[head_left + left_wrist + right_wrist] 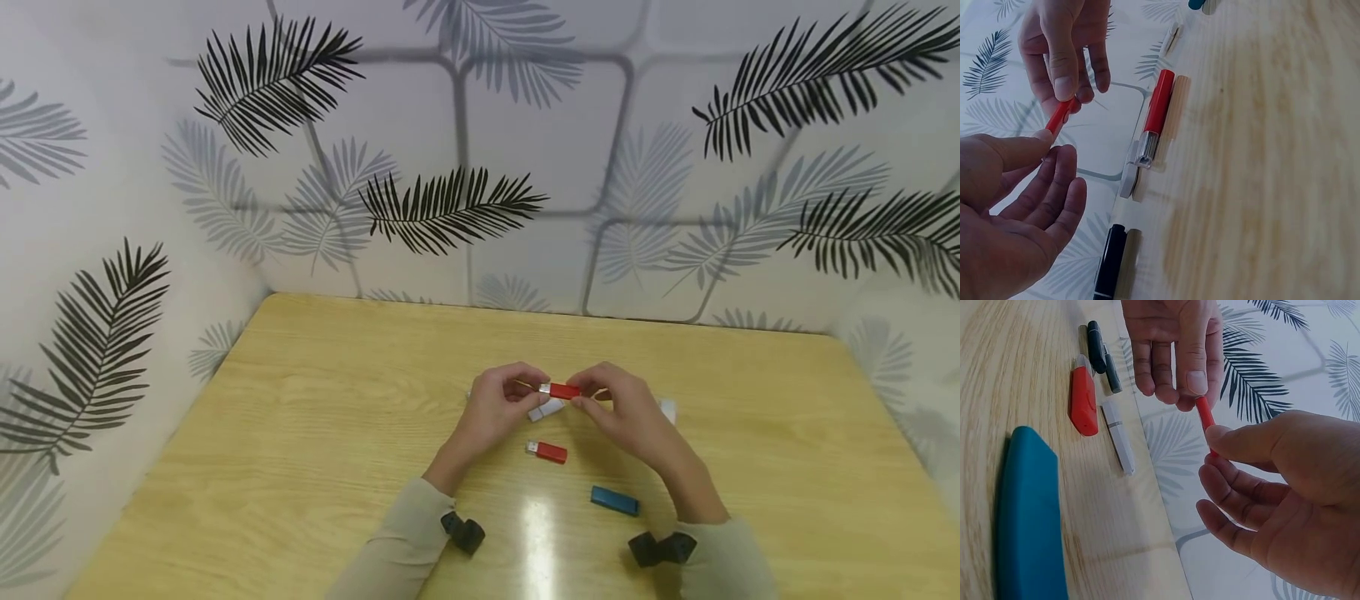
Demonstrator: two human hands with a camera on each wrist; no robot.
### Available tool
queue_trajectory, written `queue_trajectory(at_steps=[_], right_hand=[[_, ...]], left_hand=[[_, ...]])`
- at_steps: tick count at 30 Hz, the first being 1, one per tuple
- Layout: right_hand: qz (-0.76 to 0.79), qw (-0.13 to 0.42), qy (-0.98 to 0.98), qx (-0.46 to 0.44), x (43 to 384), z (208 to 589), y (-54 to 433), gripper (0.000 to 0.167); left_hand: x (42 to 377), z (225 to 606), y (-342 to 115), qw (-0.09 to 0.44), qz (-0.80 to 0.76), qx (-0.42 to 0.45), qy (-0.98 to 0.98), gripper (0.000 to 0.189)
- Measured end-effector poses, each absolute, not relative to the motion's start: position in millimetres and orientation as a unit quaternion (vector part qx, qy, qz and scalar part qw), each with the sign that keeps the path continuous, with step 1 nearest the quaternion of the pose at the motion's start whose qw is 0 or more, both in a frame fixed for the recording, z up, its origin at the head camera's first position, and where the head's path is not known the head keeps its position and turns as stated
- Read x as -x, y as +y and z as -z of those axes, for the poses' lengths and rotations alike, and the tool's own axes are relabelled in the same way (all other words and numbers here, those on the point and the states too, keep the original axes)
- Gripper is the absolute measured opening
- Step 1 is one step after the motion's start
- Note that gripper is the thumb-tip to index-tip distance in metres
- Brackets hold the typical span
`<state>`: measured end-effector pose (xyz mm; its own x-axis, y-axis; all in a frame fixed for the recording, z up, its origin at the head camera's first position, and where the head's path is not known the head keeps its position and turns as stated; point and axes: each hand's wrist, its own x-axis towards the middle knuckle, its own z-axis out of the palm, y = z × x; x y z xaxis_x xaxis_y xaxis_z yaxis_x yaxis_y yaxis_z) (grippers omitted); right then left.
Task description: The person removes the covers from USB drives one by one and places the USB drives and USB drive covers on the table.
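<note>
Both hands hold up a red USB stick (562, 391) above the table. My left hand (491, 408) pinches its pale connector end between thumb and fingertips, and my right hand (622, 412) grips the red end the same way. Just below it in the head view lies a white USB stick (546, 409). Nearer to me, a second red USB stick (551, 452) rests on the wood with its metal plug toward the left. A teal-blue stick (615, 501) lies below my right hand; the right wrist view shows its smooth long body (1029, 512) close up.
Part of another white item (667, 410) shows behind the right wrist. Black, slim sticks (1095, 347) lie beyond the red one in the right wrist view. The wooden table (337, 433) ends at a leaf-patterned backdrop (525, 167). A black wrist camera (463, 533) sits on the left sleeve.
</note>
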<state>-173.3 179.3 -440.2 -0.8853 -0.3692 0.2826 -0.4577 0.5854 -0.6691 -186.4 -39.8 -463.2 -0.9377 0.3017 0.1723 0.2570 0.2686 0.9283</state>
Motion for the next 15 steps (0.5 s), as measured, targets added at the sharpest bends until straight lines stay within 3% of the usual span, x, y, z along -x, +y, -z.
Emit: queue_trajectory(at_steps=[15], right_hand=[[-0.399, 0.065, -0.878, -0.255, 173.0, 441.6, 175.4, 0.022]], left_hand=[[185.6, 465.5, -46.1, 0.031, -0.608, -0.201, 0.767, 0.015]])
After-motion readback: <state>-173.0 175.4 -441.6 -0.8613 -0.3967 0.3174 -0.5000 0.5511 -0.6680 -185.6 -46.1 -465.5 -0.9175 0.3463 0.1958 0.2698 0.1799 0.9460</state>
